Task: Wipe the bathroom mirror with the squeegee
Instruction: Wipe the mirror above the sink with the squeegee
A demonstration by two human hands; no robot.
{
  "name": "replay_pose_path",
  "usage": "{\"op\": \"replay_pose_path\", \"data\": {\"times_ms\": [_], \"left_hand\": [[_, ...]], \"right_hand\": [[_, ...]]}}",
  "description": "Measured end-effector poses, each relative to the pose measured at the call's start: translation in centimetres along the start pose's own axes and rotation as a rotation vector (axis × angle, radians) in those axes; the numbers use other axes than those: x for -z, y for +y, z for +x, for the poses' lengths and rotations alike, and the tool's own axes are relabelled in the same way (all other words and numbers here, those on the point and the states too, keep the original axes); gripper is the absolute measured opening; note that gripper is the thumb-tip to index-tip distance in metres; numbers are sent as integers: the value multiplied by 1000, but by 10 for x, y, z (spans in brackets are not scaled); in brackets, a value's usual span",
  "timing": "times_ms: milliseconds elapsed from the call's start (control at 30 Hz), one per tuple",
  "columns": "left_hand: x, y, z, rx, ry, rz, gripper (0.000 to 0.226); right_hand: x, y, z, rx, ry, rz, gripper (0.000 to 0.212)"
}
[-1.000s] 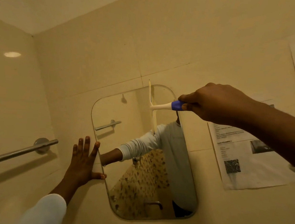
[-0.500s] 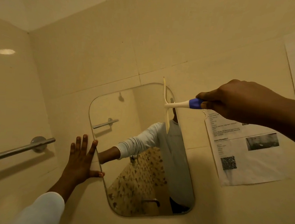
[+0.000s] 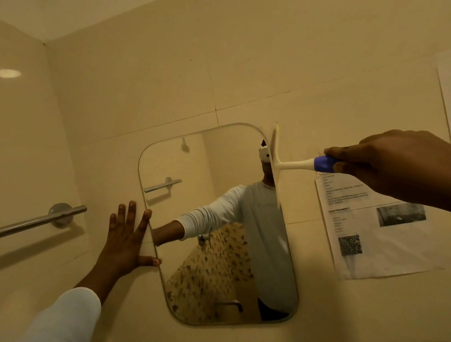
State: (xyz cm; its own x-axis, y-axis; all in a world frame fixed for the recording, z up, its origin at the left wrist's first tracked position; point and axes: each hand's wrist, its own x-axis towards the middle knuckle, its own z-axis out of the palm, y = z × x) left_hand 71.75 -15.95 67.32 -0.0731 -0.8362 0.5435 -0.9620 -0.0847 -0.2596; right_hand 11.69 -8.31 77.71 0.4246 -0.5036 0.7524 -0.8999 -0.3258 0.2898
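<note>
As the squeegee [image 3: 276,166], gripped by the right hand [image 3: 397,165], is drawn across to the mirror's [image 3: 197,166] 2 o'clock edge, that pass is judged ended. The left hand [image 3: 124,244] is laid flat at 9 o'clock.

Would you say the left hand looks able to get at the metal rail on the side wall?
Probably yes: the left hand lies flat by the mirror's left edge, holding nothing, with only bare wall between it and the rail.

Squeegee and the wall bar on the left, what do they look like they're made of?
The squeegee looks like smooth plastic: white matte body, glossy blue grip; its blade edge is too thin to judge. The wall bar looks like metal with a satin silver finish: a soft highlight runs along it.
</note>
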Motion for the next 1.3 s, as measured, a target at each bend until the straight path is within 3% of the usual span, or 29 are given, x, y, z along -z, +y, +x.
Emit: {"op": "replay_pose_path", "data": {"times_ms": [200,333,533,867,1300], "left_hand": [[3,3,-3,22,-27,2,156],[12,7,-4,76,-93,56,152],[15,9,-4,75,-93,64,149],[7,4,-1,42,-50,50,147],[4,4,3,65,-65,107,147]], "right_hand": [[-8,-24,-7,21,136,102,55],[-29,-76,12,94,56,263,61],[-73,-167,44,258,-38,446,45],[-122,-263,66,360,-74,397,43],[-126,-282,63,327,-100,369,48]]}}
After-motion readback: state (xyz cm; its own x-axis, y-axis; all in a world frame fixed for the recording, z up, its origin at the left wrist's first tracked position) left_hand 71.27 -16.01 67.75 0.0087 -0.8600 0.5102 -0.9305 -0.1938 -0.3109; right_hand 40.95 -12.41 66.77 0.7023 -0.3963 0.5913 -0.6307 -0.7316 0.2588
